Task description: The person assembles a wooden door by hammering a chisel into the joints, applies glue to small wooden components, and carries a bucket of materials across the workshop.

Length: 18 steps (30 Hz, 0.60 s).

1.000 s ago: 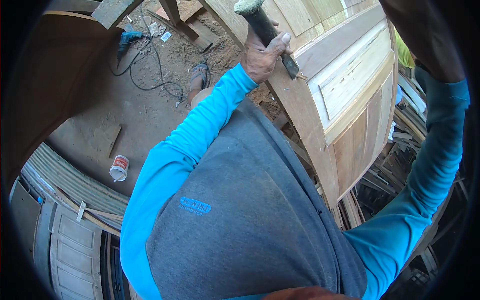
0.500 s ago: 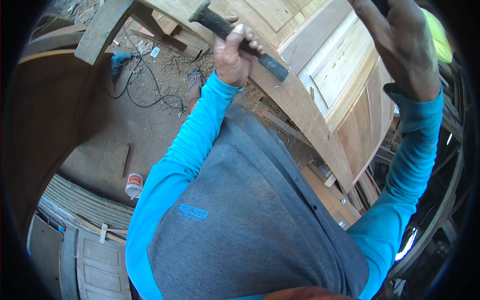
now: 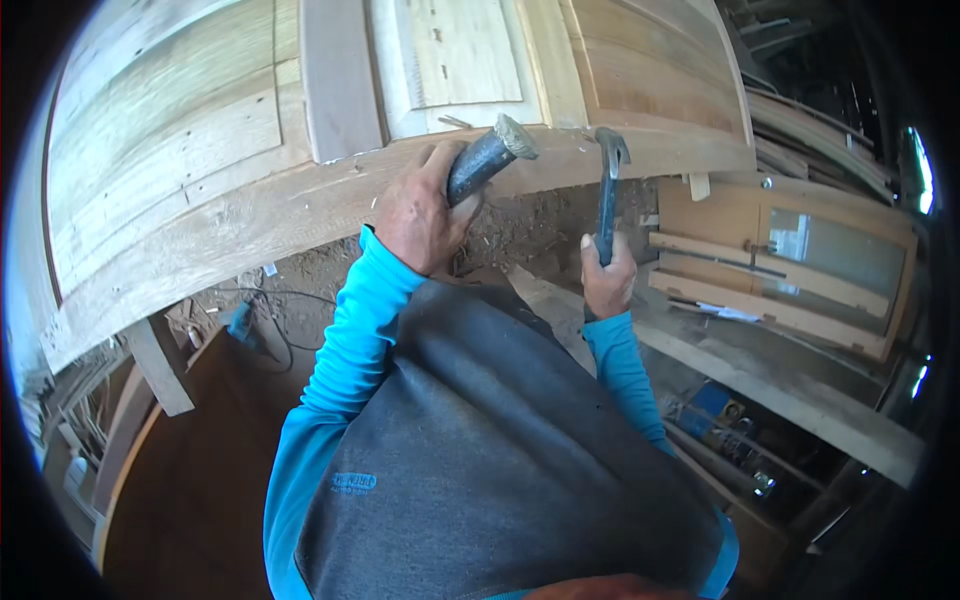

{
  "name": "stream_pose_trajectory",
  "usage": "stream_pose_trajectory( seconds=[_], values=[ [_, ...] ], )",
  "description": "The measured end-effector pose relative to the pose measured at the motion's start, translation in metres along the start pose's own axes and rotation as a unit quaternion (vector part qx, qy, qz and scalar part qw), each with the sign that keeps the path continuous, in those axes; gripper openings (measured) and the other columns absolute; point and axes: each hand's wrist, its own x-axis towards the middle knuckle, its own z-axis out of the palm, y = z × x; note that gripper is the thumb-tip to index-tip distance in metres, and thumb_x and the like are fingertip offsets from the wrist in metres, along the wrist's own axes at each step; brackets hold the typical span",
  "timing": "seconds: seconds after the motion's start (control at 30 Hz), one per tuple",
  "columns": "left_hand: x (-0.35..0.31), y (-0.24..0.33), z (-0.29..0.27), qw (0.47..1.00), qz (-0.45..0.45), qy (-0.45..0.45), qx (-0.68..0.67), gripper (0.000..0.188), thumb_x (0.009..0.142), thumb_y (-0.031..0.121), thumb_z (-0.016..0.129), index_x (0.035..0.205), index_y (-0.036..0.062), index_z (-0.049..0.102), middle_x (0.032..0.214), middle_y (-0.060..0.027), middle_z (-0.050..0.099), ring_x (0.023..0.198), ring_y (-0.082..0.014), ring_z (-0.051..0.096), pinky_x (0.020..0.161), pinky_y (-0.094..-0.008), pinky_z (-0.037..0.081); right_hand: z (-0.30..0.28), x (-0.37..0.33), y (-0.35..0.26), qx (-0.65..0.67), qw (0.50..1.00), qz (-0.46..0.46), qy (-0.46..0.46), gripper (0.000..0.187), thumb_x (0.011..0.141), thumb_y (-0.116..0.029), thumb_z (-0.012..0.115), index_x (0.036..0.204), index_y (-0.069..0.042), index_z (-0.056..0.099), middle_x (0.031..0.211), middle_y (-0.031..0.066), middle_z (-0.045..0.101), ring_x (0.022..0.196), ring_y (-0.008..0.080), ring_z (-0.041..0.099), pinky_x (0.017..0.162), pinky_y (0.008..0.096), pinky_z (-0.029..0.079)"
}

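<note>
My left hand [image 3: 412,212] is wrapped round a chisel [image 3: 480,168] with a thick dark handle. The worn, flattened butt of the handle points up and to the right; its blade is hidden behind the hand. That hand sits at the near edge of a panelled wooden door [image 3: 235,222] lying flat across the far side. To the right, my right hand [image 3: 609,283] grips a claw hammer [image 3: 607,205] by its dark handle. The hammer stands upright, its head over the door's near edge and apart from the chisel.
At the right lies another door with a glass pane [image 3: 830,262], with a long plank [image 3: 780,390] nearer me. A blue power drill [image 3: 240,325] and its cord are on the ground at left, beside a large brown panel [image 3: 200,470]. Wood chips [image 3: 535,225] litter the ground.
My right hand, raised and without a visible tool before, has come down and now holds the hammer. The chisel has turned, its butt now pointing right. My view has swung to the right.
</note>
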Motion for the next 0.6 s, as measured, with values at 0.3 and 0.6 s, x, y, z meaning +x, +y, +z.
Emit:
stream_pose_trajectory(
  seconds=[0.3, 0.6],
  values=[
    [0.083, -0.054, 0.025, 0.902, -0.019, -0.065, 0.426, 0.051, 0.088, 0.053, 0.07, 0.107, 0.0071, 0.06, 0.096, -0.025, 0.071, 0.094, -0.0466, 0.067, 0.078, -0.0555, 0.052, -0.023, -0.218, 0.178, 0.004, 0.958, 0.285, -0.02, 0.028, 0.09, -0.028, 0.069, 0.093, -0.001, 0.062, 0.077, 0.0189, 0.066, 0.072, 0.036, 0.066, 0.068, 0.046, 0.05],
    [0.129, -0.056, 0.08, 0.849, -0.021, 0.014, 0.528, 0.056, 0.085, 0.049, 0.07, 0.1, -0.0043, 0.071, 0.093, -0.0254, 0.073, 0.092, -0.0412, 0.072, 0.077, -0.0518, 0.054, 0.075, -0.536, 0.351, 0.004, 0.842, 0.523, -0.136, 0.041, 0.088, -0.038, 0.066, 0.103, 0.0, 0.067, 0.089, 0.0212, 0.072, 0.09, 0.0397, 0.072, 0.077, 0.0522, 0.056]
  ],
)
